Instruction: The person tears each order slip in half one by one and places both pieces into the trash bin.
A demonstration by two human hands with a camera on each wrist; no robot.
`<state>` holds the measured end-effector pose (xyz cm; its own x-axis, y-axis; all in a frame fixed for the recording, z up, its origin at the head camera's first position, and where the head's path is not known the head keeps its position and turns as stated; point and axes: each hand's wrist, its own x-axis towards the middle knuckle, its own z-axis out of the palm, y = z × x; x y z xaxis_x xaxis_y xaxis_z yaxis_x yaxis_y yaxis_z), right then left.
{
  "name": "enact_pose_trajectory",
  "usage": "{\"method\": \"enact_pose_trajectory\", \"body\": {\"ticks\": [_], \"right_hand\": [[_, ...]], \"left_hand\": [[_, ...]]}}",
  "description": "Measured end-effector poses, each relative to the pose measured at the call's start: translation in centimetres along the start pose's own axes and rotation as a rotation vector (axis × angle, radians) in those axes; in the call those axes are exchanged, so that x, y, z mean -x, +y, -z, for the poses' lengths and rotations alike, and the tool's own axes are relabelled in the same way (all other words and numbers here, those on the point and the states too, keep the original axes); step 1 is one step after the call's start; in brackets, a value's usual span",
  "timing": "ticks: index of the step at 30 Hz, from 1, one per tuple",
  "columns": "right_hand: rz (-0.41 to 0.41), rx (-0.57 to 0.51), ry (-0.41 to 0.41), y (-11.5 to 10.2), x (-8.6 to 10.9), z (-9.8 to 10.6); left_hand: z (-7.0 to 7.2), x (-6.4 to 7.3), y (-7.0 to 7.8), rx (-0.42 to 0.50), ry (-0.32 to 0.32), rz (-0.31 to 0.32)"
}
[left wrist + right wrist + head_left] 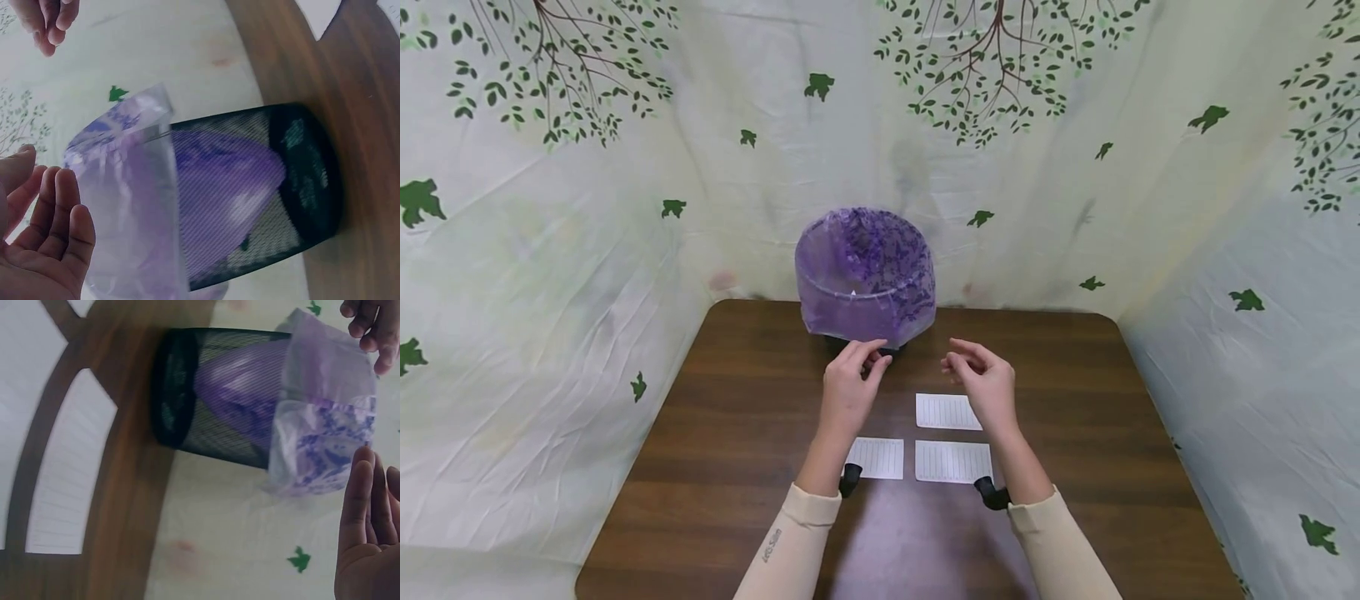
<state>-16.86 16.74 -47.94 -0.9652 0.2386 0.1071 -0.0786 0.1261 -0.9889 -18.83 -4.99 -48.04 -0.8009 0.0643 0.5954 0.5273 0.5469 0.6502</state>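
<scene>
1. A person's two bare hands reach forward over a brown wooden table [722,433]; beyond them, at its far edge, stands a black mesh bin [281,206] lined with a purple bag [865,318].
2. The bin's long axis runs upright, its mouth facing up and the bag's top folded outward over the rim. From the fingers, bin and bag lie straight ahead of the left hand [850,387], and ahead and to the left of the right hand [991,390].
3. In the head view the left hand seems the nearer: its fingertips overlap the bag's lower edge, while the right hand sits just beyond the bin's right side. Whether any fingertip touches the bag, I cannot tell.
4. The left fingers bend gently, with thumb and forefinger close but apart. The right fingers are fairly straight and near one another. Neither hand appears to hold anything.
5. The wrist views, which show the bin lying sideways, reveal what the head view hides: through the mesh, the bag hangs in a tapering point, its tip short of the bin's base.
6. The head view alone shows the full layout of three lined paper cards below the hands: one at left [880,458], one at right [953,462], and one behind the right card [943,412].
</scene>
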Motion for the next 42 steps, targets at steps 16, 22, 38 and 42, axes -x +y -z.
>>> {"method": "enact_pose_trajectory", "body": {"ticks": [16, 22, 38, 42], "right_hand": [[-0.091, 0.077, 0.009, 4.4, 0.6, 1.8], [-0.120, 0.124, 0.007, 5.6, 0.7, 2.0], [-0.166, 0.196, -0.011, 8.7, 0.3, 2.4], [-0.172, 0.220, -0.018, 9.4, 0.5, 2.6]], "left_hand": [[-4.4, 2.6, -1.7, -0.081, -0.136, 0.038], [-5.9, 3.4, -1.8, -0.101, -0.186, 0.064], [-8.4, 4.5, -2.7, -0.141, -0.257, 0.093], [-9.0, 4.9, -3.0, -0.131, -0.271, 0.113]]}}
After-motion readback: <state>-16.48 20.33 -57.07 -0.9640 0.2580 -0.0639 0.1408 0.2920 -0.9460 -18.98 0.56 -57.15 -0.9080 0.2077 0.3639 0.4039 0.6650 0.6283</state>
